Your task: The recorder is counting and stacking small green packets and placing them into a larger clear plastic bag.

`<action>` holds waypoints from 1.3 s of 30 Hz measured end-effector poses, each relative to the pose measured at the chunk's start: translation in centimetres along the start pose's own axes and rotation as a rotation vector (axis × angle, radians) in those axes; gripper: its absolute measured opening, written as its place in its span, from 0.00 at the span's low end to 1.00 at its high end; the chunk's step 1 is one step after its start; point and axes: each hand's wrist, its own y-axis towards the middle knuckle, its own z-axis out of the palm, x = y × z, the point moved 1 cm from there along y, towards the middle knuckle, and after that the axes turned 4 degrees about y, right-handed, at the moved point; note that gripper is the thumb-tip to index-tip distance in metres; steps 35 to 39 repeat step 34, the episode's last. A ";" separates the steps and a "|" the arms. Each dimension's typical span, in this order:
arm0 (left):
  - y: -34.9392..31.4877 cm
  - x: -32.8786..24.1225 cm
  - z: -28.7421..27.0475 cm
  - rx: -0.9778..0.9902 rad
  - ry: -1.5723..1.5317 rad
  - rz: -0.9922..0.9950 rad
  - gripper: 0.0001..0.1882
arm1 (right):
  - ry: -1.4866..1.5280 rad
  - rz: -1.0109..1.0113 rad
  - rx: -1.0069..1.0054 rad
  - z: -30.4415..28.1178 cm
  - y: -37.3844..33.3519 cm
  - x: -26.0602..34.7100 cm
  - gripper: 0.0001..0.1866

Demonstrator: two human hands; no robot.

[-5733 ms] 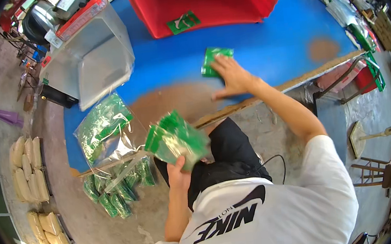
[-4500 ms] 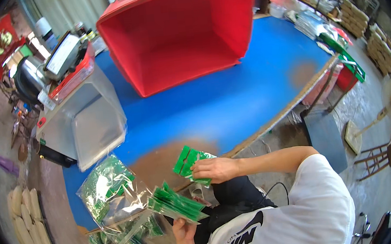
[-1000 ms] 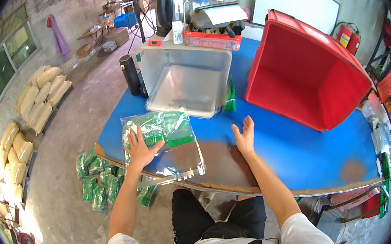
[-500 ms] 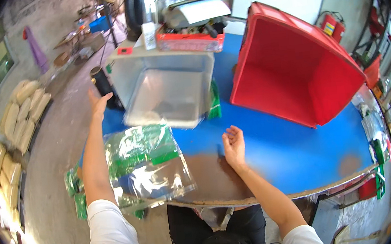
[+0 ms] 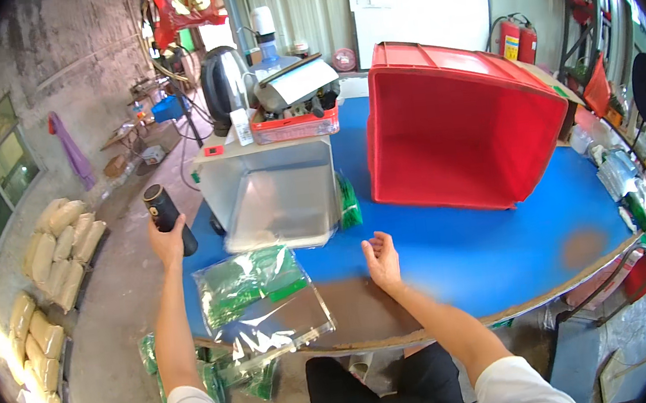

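Note:
At the table's left edge, my left hand point(image 5: 167, 235) wraps round a black thermos bottle point(image 5: 158, 203), which stands slightly tilted. My right hand point(image 5: 382, 262) hovers or rests over the near middle of the blue round table point(image 5: 456, 266), its fingers loosely curled and holding nothing I can see. Between my arms lie clear plastic bags point(image 5: 296, 318) with green contents point(image 5: 249, 284), partly over the table edge. Beyond them a whitish bin point(image 5: 284, 205) lies on its side, its opening toward me. Right of it a large red crate point(image 5: 454, 140) is also tipped toward me.
Atop the whitish bin stands a red box point(image 5: 295, 127) of small items, with an electric kettle point(image 5: 224, 86) behind it. Green strips point(image 5: 348, 203) lie beside the bin. Filled sacks point(image 5: 64, 244) are stacked on the floor at left. Fire extinguishers point(image 5: 517, 41) stand at the back.
My left hand, earlier with fingers spread beside the thermos bottle, has closed round it. The view has tilted up and shifted. My right hand stays near the same spot on the table.

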 end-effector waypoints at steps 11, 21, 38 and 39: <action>-27.5 -17.6 -16.9 0.322 0.033 -0.005 0.34 | -0.472 -0.565 1.058 9.6 -12.6 27.0 0.46; -33.3 -15.0 -18.8 0.495 -0.023 -0.217 0.30 | -0.027 -1.069 1.135 9.6 -16.4 21.0 0.37; -31.6 -18.4 -16.2 0.952 -0.243 -0.162 0.38 | -0.323 -0.744 1.540 1.0 -10.0 26.9 0.36; -31.6 -18.4 -16.2 0.952 -0.243 -0.162 0.38 | -0.323 -0.744 1.540 1.0 -10.0 26.9 0.36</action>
